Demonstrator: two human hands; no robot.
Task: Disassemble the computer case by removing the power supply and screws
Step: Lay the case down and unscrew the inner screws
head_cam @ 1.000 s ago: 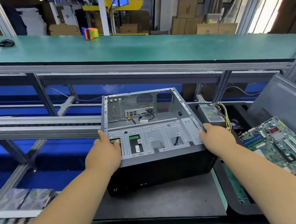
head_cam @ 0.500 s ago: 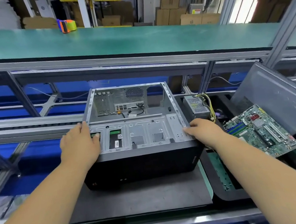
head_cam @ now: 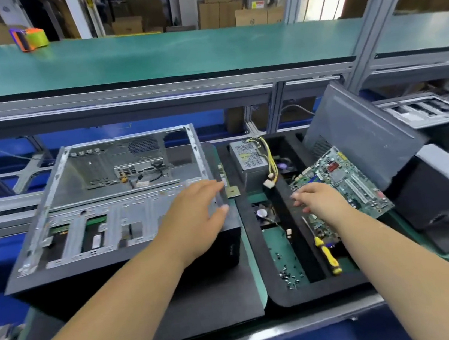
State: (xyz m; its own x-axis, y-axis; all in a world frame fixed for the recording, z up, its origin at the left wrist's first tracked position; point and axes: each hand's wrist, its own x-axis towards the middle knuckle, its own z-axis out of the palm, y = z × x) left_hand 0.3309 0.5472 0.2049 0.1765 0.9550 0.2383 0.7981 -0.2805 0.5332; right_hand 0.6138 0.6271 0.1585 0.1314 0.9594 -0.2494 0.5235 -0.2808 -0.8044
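Left hand [head_cam: 195, 216] lies open, fingers straight, on the case's [head_cam: 83, 231] right edge. Right hand [head_cam: 318, 200] hovers open, holding nothing, beside the motherboard [head_cam: 344, 177].

Open-topped computer case [head_cam: 124, 200], tray [head_cam: 286, 301] crowded (motherboard [head_cam: 341, 180], screwdriver [head_cam: 327, 256]); side panel [head_cam: 361, 134] walling right

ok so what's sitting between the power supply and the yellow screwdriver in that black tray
In the head view, between the power supply and the screwdriver: its yellow cable bundle with white plug, and the right hand hovering over the tray.
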